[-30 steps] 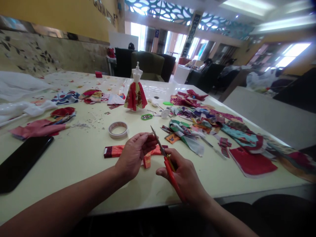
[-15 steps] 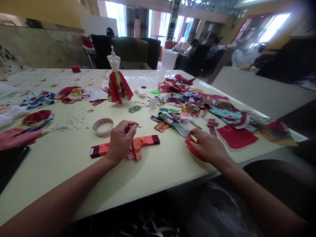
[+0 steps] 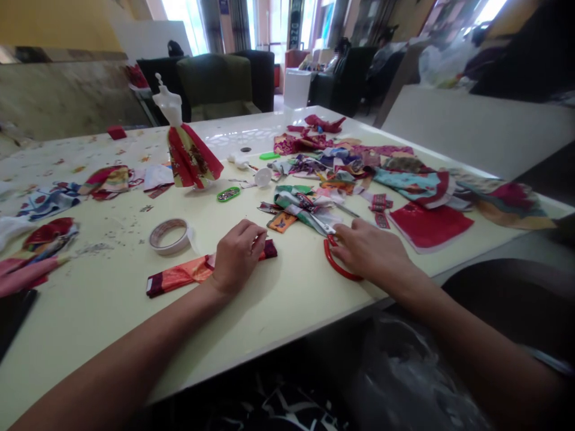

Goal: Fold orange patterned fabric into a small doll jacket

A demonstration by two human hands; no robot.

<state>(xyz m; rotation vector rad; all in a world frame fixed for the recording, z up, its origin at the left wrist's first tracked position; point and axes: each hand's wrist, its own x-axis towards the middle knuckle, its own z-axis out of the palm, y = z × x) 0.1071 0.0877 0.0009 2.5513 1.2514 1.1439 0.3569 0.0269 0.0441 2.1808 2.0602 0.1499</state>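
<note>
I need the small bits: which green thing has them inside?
The nearer green tray, speckled with small bits; the farther green piece looks plain.

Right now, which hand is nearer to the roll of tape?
The left hand. It is just to the right of the roll of tape, over the orange cloth; the right hand is farther right, at the red-handled scissors.
</note>
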